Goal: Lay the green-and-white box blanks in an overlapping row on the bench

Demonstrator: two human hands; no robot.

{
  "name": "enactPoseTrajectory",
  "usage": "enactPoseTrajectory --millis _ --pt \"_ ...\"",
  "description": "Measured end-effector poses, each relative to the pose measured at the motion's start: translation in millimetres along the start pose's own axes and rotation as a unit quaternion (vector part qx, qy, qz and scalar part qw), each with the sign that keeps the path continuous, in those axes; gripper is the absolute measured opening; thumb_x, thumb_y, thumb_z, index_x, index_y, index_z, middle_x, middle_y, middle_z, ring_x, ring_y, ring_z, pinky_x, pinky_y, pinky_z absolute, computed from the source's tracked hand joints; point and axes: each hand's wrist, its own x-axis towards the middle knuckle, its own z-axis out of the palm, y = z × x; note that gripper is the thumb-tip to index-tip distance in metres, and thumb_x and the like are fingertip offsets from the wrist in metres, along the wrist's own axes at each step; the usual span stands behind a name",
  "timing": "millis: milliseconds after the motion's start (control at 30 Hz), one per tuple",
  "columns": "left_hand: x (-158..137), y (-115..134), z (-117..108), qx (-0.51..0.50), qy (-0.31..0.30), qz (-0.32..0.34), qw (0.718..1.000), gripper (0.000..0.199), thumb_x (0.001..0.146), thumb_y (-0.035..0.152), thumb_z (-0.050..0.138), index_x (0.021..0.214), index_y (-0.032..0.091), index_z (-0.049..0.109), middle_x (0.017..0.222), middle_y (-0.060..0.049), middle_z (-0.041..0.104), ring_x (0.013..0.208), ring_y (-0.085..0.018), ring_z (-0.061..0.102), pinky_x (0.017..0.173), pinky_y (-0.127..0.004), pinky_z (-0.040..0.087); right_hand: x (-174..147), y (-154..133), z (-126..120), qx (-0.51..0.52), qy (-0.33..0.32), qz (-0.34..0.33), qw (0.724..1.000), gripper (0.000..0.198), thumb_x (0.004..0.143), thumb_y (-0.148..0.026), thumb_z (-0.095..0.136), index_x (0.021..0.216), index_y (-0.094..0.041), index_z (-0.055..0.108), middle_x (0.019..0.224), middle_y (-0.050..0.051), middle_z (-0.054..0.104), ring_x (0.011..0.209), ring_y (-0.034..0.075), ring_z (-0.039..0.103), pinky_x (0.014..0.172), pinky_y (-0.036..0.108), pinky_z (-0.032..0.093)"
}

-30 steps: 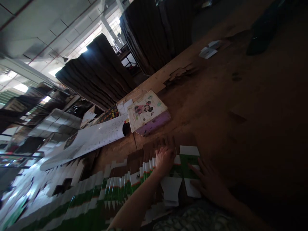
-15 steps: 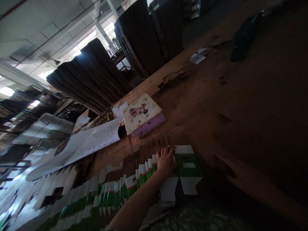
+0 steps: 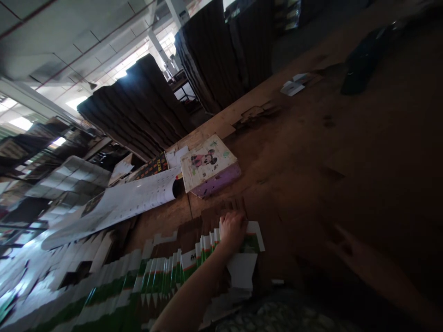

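My left hand is closed, its fingers curled over the edge of a flat green-and-white carton at the right end of a row. That row is made of overlapping flat cartons, running to the lower left. A white flap sticks out below my left wrist. My right hand hovers in deep shadow to the right, apart from the cartons. It is dim and blurred, with thumb and forefinger apart and nothing visible between them.
Beyond the row on the brown table stands a cartoon-mouse box. A long printed sheet lies to its left. Scraps of white card and a dark object lie farther off. Tall dark stacks rise behind.
The carton that lay flat right of my left hand, with its flaps showing, is no longer there; a smaller part of a carton shows instead. My left hand's fingers have curled in. My right hand shifted slightly right.
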Motion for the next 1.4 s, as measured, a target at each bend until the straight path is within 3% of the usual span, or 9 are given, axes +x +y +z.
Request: enactPoseTrajectory --millis 233,433,567,700,967,1100,1267,1333,1400 --pt "5 0 -1 -0.016 0.001 -0.021 1.0 0.013 0.087 0.025 0.055 0.087 0.024 0.068 0.099 -0.001 0.068 0.103 -0.021 0.055 0.085 -0.035 0.037 -15 -55 81 0.066 -0.073 -0.194 0.976 0.064 0.087 -0.064 0.033 0.133 -0.025 0.054 0.147 0.012 0.042 0.136 0.034 0.034 0.106 0.054 0.035" --pt "5 -1 2 -0.004 -0.001 -0.011 1.0 0.011 0.088 0.024 0.055 0.087 0.024 0.066 0.104 0.0 0.067 0.105 -0.021 0.053 0.087 -0.036 0.036 -24 -42 135 -0.039 -0.069 -0.218 0.973 0.063 0.089 -0.061 0.036 0.144 -0.03 0.038 0.159 0.009 0.015 0.143 0.035 0.009 0.108 0.056 0.029" --pt "3 3 1 0.011 0.005 -0.003 1.0 0.015 0.089 0.028 0.053 0.1 0.026 0.063 0.109 -0.002 0.063 0.107 -0.022 0.051 0.089 -0.039 0.036 -25 -52 128 -0.096 -0.052 -0.216 0.97 0.062 0.088 -0.062 0.037 0.142 -0.031 0.042 0.155 0.013 0.028 0.141 0.036 0.021 0.106 0.058 0.03" --pt "0 9 5 0.029 0.003 0.049 0.998 0.054 0.081 0.043 0.062 0.131 0.031 0.045 0.125 -0.005 0.052 0.115 -0.027 0.043 0.097 -0.045 0.032 -20 -60 111 -0.137 -0.036 -0.23 0.963 0.056 0.087 -0.059 0.04 0.137 -0.035 0.047 0.145 0.011 0.045 0.136 0.034 0.035 0.103 0.058 0.033" --pt "2 11 15 0.037 -0.011 0.061 0.997 0.062 0.076 0.042 0.069 0.132 0.031 0.045 0.131 -0.006 0.047 0.121 -0.028 0.039 0.102 -0.048 0.027 -8 21 29 -0.211 0.08 -0.168 0.96 0.06 0.069 -0.027 0.049 0.128 -0.024 0.059 0.142 0.016 0.048 0.134 0.043 0.034 0.098 0.065 0.033" --pt "5 10 -1 -0.034 -0.032 0.034 0.998 0.059 0.078 0.044 0.065 0.132 0.032 0.044 0.131 -0.004 0.05 0.121 -0.027 0.041 0.103 -0.047 0.029 -11 -36 -10 -0.056 -0.043 -0.112 0.991 0.062 0.071 -0.033 0.052 0.131 -0.017 0.056 0.129 0.016 0.06 0.12 0.037 0.053 0.093 0.051 0.045" --pt "11 10 -35 -0.108 -0.004 0.013 0.994 0.033 0.096 0.035 0.034 0.123 0.032 0.052 0.127 -0.001 0.054 0.12 -0.021 0.044 0.101 -0.042 0.032 -26 -152 -4 0.158 -0.24 -0.194 0.938 0.054 0.088 -0.057 0.034 0.093 -0.017 0.07 0.085 0.007 0.074 0.081 0.023 0.068 0.074 0.032 0.052" --pt "11 10 -36 -0.043 0.019 0.022 0.999 0.026 0.094 0.034 0.04 0.11 0.028 0.06 0.121 -0.002 0.058 0.118 -0.023 0.044 0.104 -0.045 0.027 -27 -146 10 0.121 -0.289 -0.18 0.933 0.064 0.089 -0.061 0.026 0.072 -0.017 0.07 0.069 0.007 0.072 0.068 0.023 0.068 0.064 0.032 0.052" --pt "10 10 -28 0.015 0.012 0.023 1.0 0.021 0.09 0.033 0.049 0.106 0.024 0.06 0.116 -0.005 0.059 0.115 -0.025 0.045 0.101 -0.045 0.029 -21 -105 19 0.046 -0.2 -0.158 0.966 0.061 0.087 -0.061 0.028 0.079 -0.019 0.072 0.083 0.01 0.074 0.081 0.028 0.069 0.07 0.039 0.053"
